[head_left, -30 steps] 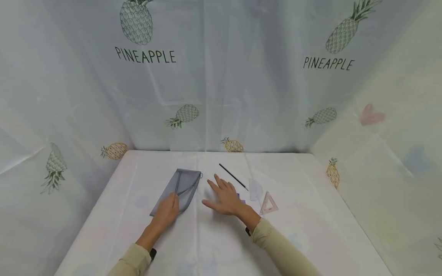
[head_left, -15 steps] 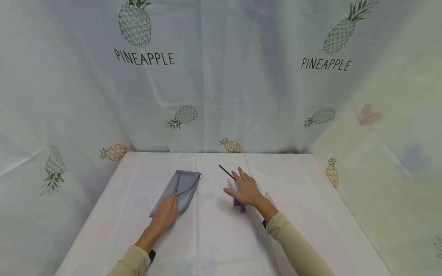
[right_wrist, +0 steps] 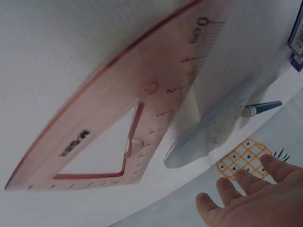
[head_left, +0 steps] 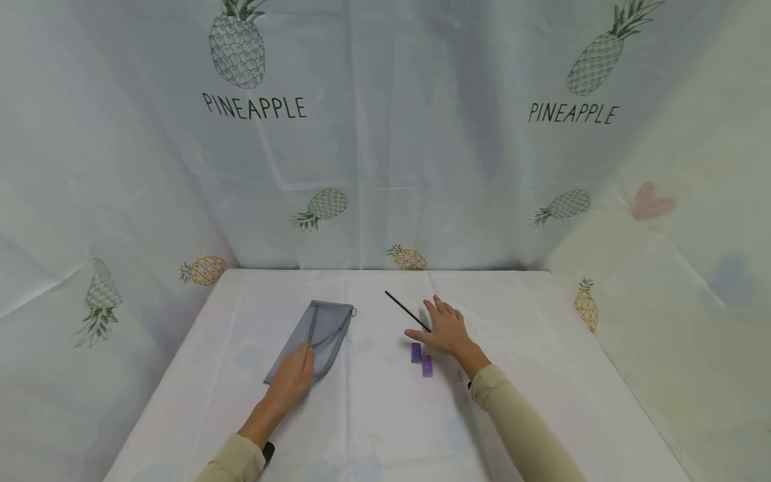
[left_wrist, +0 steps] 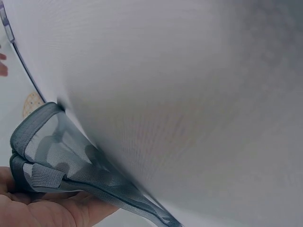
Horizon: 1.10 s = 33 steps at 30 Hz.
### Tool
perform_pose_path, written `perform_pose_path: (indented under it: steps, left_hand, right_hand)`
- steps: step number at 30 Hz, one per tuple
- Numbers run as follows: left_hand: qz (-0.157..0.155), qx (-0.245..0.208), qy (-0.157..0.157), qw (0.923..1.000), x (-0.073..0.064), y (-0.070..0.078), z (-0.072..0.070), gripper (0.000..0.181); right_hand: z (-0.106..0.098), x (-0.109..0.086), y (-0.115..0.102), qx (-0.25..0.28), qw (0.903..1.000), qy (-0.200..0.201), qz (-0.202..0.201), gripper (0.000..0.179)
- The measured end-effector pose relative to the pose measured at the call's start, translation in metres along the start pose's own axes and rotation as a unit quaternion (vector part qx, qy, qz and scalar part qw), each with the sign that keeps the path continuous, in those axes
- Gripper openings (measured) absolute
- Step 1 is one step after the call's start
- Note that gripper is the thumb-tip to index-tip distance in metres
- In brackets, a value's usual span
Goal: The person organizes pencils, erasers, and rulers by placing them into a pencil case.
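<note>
My left hand (head_left: 292, 373) grips the near edge of a grey mesh zip pouch (head_left: 328, 320) lying at the left of the table. In the left wrist view the pouch's mouth (left_wrist: 38, 127) gapes beside the fingers. My right hand (head_left: 447, 331), fingers spread and holding nothing, hovers near the lower end of a dark pencil (head_left: 402, 308). In the right wrist view a clear protractor (right_wrist: 208, 125) and a pink triangular set square (right_wrist: 99, 113) lie near that hand. The hand and forearm hide the protractor and most of the set square in the head view.
Two small purple boxes, an upper one (head_left: 416, 353) and a lower one (head_left: 427, 366), lie just left of the right hand. A white cloth covers the table (head_left: 385, 428). Pineapple-printed curtains (head_left: 409, 134) close off the back and both sides.
My right hand has moved right, away from the pouch and past the purple boxes, which now show fully. The left hand keeps its grip on the pouch in the same place.
</note>
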State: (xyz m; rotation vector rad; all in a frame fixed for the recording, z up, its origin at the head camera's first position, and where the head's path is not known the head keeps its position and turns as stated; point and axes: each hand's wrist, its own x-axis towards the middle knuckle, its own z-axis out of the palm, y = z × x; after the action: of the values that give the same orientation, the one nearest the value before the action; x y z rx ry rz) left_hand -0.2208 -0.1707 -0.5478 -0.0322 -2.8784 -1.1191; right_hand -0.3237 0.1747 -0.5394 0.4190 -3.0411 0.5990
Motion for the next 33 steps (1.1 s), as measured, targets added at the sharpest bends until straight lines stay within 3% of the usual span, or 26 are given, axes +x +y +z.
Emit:
perform_pose_path:
  steps: [3,6,13,18,23,33]
  left_hand:
    - [-0.002,0.000,0.000,1.0000,-0.001,0.000,0.000,0.028]
    - [0.001,0.001,0.000,1.0000,-0.001,0.001,0.000,0.028]
    - [0.012,0.006,0.008,0.9999,-0.001,-0.001,-0.001,0.028]
    - [0.009,0.006,0.007,0.9999,-0.001,0.000,0.000,0.029]
    - [0.005,0.004,0.004,1.0000,-0.002,0.001,-0.001,0.028]
    - [0.002,0.004,0.005,1.0000,-0.003,0.002,-0.002,0.027]
  right_hand:
    - [0.004,0.005,0.002,-0.023,0.9997,0.011,0.007,0.094]
    - [0.005,0.009,0.002,-0.027,0.9993,0.016,0.017,0.076]
    - [0.008,0.021,-0.003,-0.013,0.9987,-0.007,0.049,0.043]
    - [0.010,0.025,-0.006,0.016,0.9968,-0.037,0.069,0.031]
    - [0.008,0.024,-0.009,0.023,0.9970,-0.038,0.063,0.022]
    - [0.008,0.025,-0.010,0.059,0.9939,-0.058,0.073,0.020]
